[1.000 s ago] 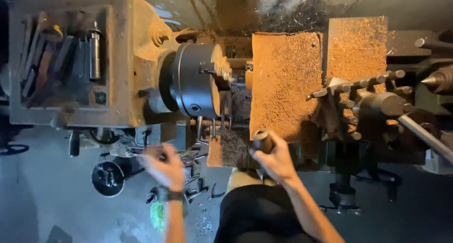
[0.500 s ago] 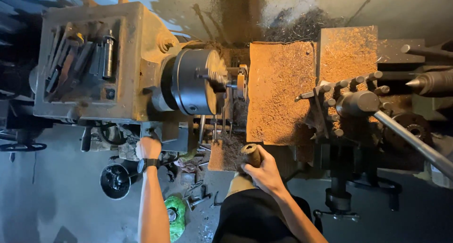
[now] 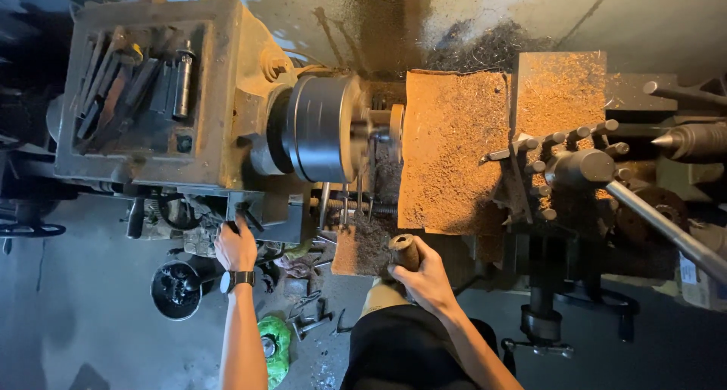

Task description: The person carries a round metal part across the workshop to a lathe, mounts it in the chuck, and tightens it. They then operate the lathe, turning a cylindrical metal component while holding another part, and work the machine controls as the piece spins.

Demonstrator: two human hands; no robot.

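I look down on an old metal lathe. My left hand (image 3: pixel 235 248), with a black watch on the wrist, grips a dark lever (image 3: pixel 244 220) on the front of the headstock (image 3: pixel 219 132). My right hand (image 3: pixel 426 276) is wrapped around a brown wooden crank handle (image 3: pixel 404 251) at the front of the carriage. The round grey chuck (image 3: pixel 322 128) sits between the headstock and a chip-covered cardboard sheet (image 3: pixel 454 151) that lies over the carriage. A small workpiece (image 3: pixel 396 123) sticks out of the chuck.
The tool post (image 3: pixel 579 168) with several bolts and a long steel bar (image 3: pixel 666 227) stand at right, near the pointed tailstock centre (image 3: pixel 693 141). Tools lie in the headstock's top tray (image 3: pixel 136 87). A green bag (image 3: pixel 274 347), wrenches and a black round part (image 3: pixel 176 288) lie on the floor.
My left hand has risen from low over the floor to the headstock lever and closed on it. My right hand stays on the crank handle. The view has shifted slightly.
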